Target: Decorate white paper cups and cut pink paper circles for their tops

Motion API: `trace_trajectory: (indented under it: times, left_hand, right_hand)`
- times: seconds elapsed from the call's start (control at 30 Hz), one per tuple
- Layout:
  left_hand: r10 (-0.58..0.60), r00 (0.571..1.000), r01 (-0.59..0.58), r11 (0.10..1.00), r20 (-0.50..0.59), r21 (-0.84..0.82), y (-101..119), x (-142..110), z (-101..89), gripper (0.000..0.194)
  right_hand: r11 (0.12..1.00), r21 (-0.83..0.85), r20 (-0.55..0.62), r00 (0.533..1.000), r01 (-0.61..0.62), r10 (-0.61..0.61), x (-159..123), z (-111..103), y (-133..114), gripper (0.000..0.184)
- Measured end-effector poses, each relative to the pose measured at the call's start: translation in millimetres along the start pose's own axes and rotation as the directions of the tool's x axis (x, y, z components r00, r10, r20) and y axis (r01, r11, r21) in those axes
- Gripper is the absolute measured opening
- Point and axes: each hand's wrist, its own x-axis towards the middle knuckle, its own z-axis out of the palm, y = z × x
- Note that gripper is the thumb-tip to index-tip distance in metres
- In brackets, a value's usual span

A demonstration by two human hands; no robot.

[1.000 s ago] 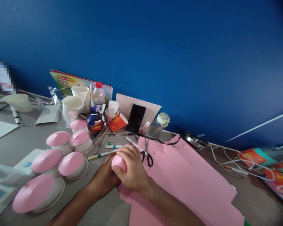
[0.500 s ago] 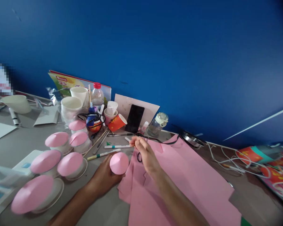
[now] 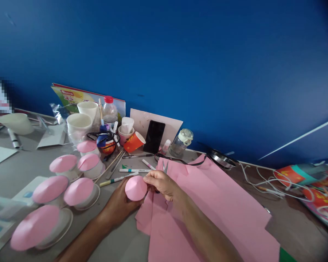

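Note:
My left hand [image 3: 119,203] is wrapped round a small cup topped with a pink paper cone [image 3: 136,187], holding it just above the grey table. My right hand [image 3: 161,184] is closed on a pair of scissors [image 3: 165,167]; their silver blades stick up above my fingers, close to the cone's right edge. Both hands hover over the left edge of several pink paper sheets [image 3: 207,203].
Several white cups with pink cone lids [image 3: 79,191] stand at the left. Markers [image 3: 133,170], paper cups [image 3: 79,123], an orange cup [image 3: 133,142], a bottle [image 3: 109,109], a phone [image 3: 153,137], a glass jar [image 3: 182,142] and white cables [image 3: 262,182] crowd the back by the blue wall.
My right hand left the cone, picked up the scissors from the pink paper and brought them back beside the cone. The left hand kept holding the cone.

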Motion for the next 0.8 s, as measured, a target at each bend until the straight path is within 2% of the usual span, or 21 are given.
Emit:
trace_trajectory:
  times: [0.13,0.6,0.8]
  left_hand:
    - [-0.022,1.0,0.022,1.0,0.0,-0.005,0.1,-0.2,0.0,0.052]
    - [0.003,1.0,-0.003,0.999,0.01,0.036,-2.4,0.1,-1.2,0.051]
    - [0.0,0.999,-0.002,0.999,0.037,0.033,-1.5,1.0,-1.9,0.051]
  right_hand:
    - [0.999,0.035,0.005,1.0,0.01,-0.011,-0.5,0.2,-1.1,0.03]
    - [0.989,0.123,0.0,0.997,-0.081,0.081,0.9,1.1,-1.2,0.033]
    - [0.983,0.145,0.022,0.994,-0.109,0.107,4.6,-1.4,1.5,0.04]
